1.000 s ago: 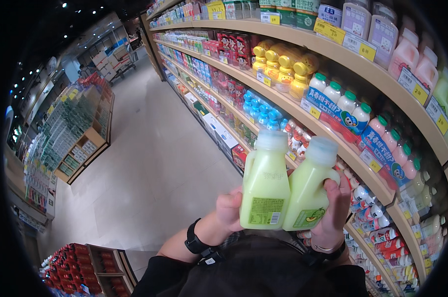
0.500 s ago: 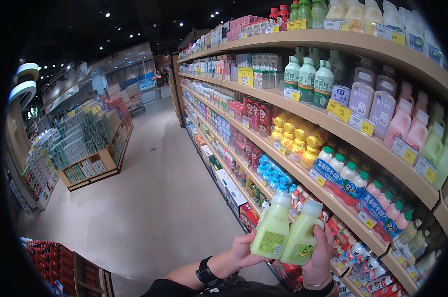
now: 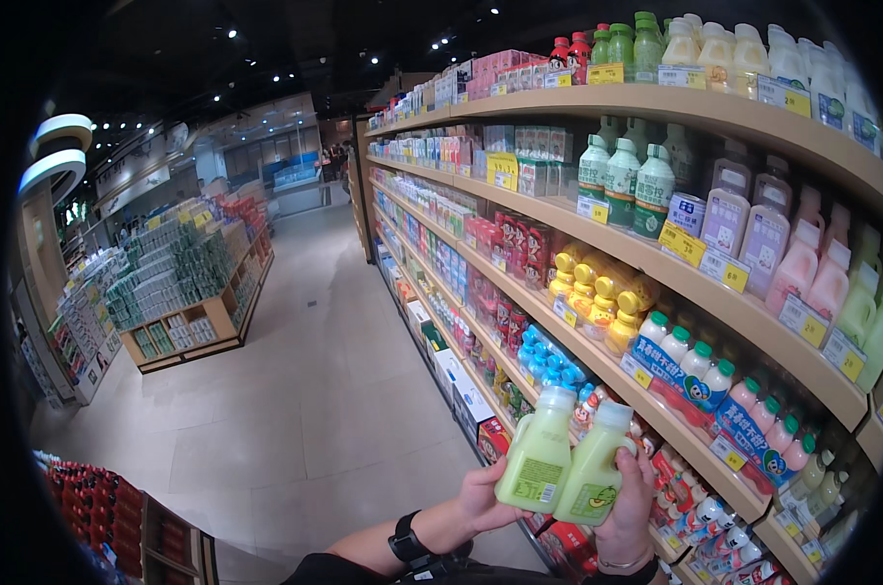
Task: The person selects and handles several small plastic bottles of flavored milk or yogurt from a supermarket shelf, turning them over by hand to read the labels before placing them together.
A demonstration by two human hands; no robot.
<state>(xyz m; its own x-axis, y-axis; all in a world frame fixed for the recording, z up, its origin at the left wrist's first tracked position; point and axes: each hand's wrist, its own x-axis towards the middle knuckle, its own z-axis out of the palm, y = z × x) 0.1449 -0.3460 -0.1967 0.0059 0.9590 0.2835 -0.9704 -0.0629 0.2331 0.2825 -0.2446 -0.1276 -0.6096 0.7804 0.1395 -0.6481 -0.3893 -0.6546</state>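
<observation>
Two pale green plastic drink bottles with handles and whitish caps are held side by side in front of the shelves. My left hand [image 3: 483, 498] is closed on the left bottle [image 3: 540, 453], whose back label with small print and a barcode faces me. My right hand [image 3: 630, 499] grips the right bottle [image 3: 594, 473], with its thumb near the handle; a melon picture shows on its front. Both bottles lean slightly to the right, and their lower parts touch or nearly touch. The fingers behind them are hidden.
Long wooden shelves [image 3: 753, 322] run along the right, holding purple bottles [image 3: 728, 216], pink bottles [image 3: 795, 263] and yellow-capped bottles [image 3: 605, 301]. A display island [image 3: 183, 343] of stacked packs stands at left. Red goods [image 3: 91, 507] fill a rack at lower left. Tiled floor [image 3: 305, 409] lies between.
The view has shifted slightly, so the shelves and the island appear a little further right and lower. Both hands keep hold of the two bottles, almost unmoved.
</observation>
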